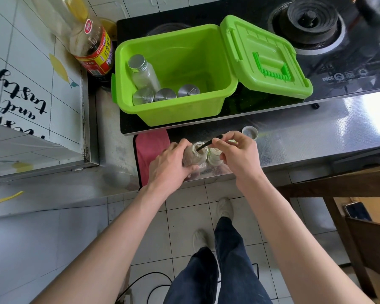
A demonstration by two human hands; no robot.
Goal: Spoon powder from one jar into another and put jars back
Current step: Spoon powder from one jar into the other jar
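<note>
My left hand [170,165] grips an open glass jar [195,155] of brownish powder, tilted toward the right, at the counter's front edge. My right hand [235,154] pinches a thin black spoon [207,144] whose tip is inside that jar's mouth. A second open jar [215,155] with pale contents stands just right of it, partly hidden by my right hand. A loose lid [249,132] lies on the counter behind my right hand.
A green plastic box [178,115] with its lid [266,60] flipped open sits on the black stove and holds several capped jars [144,73]. A pink cloth [150,150] lies left of my hands. An oil bottle [90,47] stands at the back left.
</note>
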